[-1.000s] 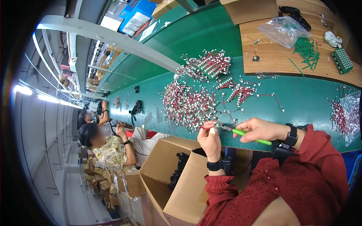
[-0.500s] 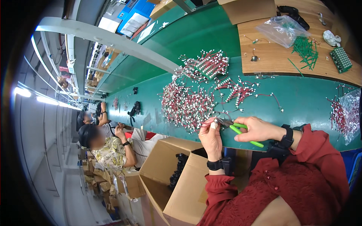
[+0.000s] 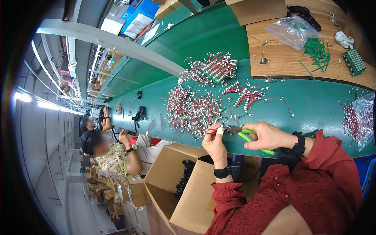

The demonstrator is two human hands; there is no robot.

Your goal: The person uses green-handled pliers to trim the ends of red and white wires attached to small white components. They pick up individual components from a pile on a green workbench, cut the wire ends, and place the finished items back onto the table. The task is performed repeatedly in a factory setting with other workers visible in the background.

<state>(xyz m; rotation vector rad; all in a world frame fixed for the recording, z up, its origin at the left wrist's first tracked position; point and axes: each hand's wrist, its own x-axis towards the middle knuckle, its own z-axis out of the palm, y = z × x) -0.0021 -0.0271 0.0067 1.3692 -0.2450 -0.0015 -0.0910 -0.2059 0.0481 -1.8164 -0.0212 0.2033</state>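
My left hand pinches a piece with red wires at the green bench's front edge; a white wrap covers one fingertip. In my right hand are pliers with green handles. Their dark jaws point left, close beside my left fingertips; whether they touch the piece I cannot make out. Just beyond my hands lies a large heap of red-wired parts with white connectors. Behind it are stacked panels of small boards with red wires, and more wired strips lie to the right.
An open cardboard box with black parts stands below the bench. On a wooden board lie green strips, a clear bag and a green block. Two people sit farther left along the bench. A bag of wired parts lies right.
My left hand has shifted slightly left with the wired piece, so the plier jaws show a little more. My right hand stays nearly in place with the pliers.
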